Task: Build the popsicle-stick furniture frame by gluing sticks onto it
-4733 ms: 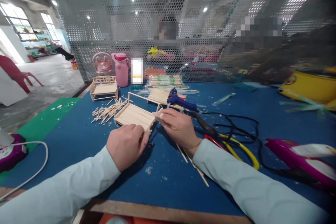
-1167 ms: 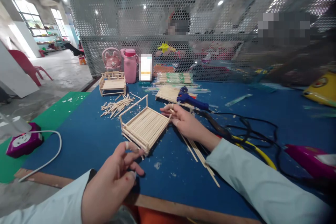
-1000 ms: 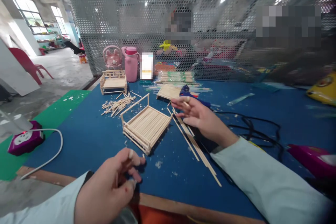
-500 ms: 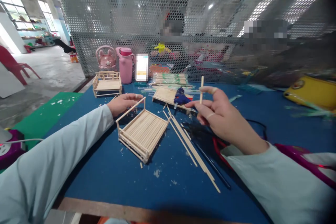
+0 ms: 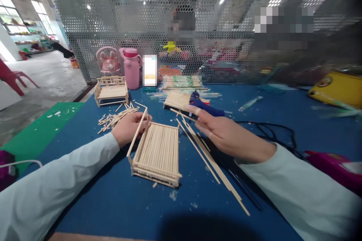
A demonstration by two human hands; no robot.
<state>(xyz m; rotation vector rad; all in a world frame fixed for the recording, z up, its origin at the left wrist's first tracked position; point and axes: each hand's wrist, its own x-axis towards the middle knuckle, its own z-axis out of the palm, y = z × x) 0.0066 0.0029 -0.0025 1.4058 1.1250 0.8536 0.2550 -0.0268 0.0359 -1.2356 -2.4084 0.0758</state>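
My left hand (image 5: 128, 128) is closed on the far left corner of a miniature wooden bed frame (image 5: 158, 148), by its upright post. This frame is built of thin round sticks, with one raised rail along its left side. Above the table my right hand (image 5: 226, 133) pinches a thin wooden stick (image 5: 179, 113), pointing left. Just behind the right fingers lies a blue glue gun (image 5: 207, 107), against a second stick platform (image 5: 178, 99). Long loose sticks (image 5: 210, 162) lie between the bed frame and my right hand.
A pile of short cut sticks (image 5: 113, 119) lies beyond my left hand. Further back stand a finished miniature bench (image 5: 111, 91), a pink flask (image 5: 131, 69) and a lit phone (image 5: 149, 70). Black cable (image 5: 271, 130) runs at right. Mesh (image 5: 98, 19) closes the far side.
My left hand has taken hold of the bed frame's corner, and the frame has turned. The stick in my right hand has swung from upright to nearly level and moved left.
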